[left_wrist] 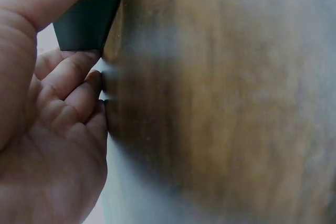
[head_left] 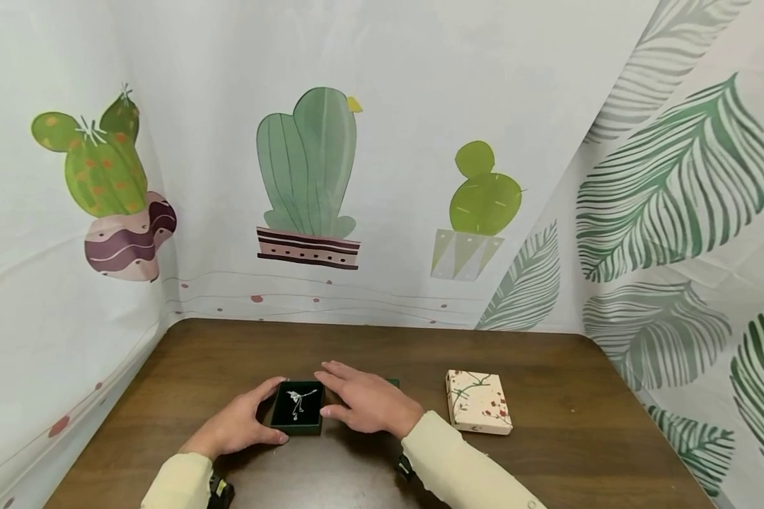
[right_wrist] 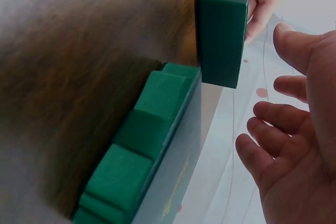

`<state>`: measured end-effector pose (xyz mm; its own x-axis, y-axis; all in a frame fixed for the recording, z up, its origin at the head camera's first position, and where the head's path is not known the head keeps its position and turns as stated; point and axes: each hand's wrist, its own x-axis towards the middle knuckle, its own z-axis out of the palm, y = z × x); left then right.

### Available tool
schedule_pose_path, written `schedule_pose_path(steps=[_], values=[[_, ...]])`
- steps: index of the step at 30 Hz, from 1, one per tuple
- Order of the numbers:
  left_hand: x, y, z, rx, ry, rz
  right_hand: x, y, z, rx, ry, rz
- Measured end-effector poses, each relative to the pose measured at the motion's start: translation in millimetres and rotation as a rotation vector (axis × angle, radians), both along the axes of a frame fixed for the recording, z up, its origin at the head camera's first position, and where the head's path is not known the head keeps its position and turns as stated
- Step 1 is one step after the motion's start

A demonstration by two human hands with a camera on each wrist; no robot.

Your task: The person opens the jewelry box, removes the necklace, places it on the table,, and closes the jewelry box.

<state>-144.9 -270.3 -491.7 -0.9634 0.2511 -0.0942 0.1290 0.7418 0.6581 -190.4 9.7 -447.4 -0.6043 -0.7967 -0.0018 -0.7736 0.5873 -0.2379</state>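
Friend: What can you see in the head view?

Me: My green box (head_left: 296,430) sits on the table (head_left: 547,385) with its top off. A silver jewel (head_left: 296,397) lies inside. My left hand (head_left: 235,424) grips the box, thumb near the front corner and fingers near the back one. My right hand (head_left: 371,403) is just beside the other side, fingers loose, with nothing in them. A bit of a green thing (head_left: 393,382) peeks out past that hand. A flowery box (head_left: 480,403) is farther over to my right.

Friend: How do you hold the green box well?

Me: Softly, I think. I should pinch the walls and leave the jewel alone. A hard squeeze could make the box tip or slide.

Friend: And the left wrist view?

Me: I see a dark corner of the box, my thumb on one side and bent fingers on the other. The jewel is hidden there.

Friend: What about the right wrist view?

Me: There's a gap between my right fingers and the box. The green thing looks bumpy, like steps, with a pale side. I can't tell what it is. If I bring those fingers in, slow is best, onto the outside wall, so I don't brush the jewel.
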Motion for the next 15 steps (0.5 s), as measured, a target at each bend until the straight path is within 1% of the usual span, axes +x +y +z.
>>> schedule_pose_path(steps=[7,11,15], values=[[-0.2,0,0.5,0.006,-0.012,-0.005,-0.5,-12,-0.5,0.005,0.035,0.026],[-1.0,1,0.6,0.01,-0.011,-0.006,0.9,-19,-4.0,0.021,0.046,0.042],[0.6,0,0.7,0.007,-0.01,-0.005,2.7,-27,-10.1,0.05,0.058,0.05]])
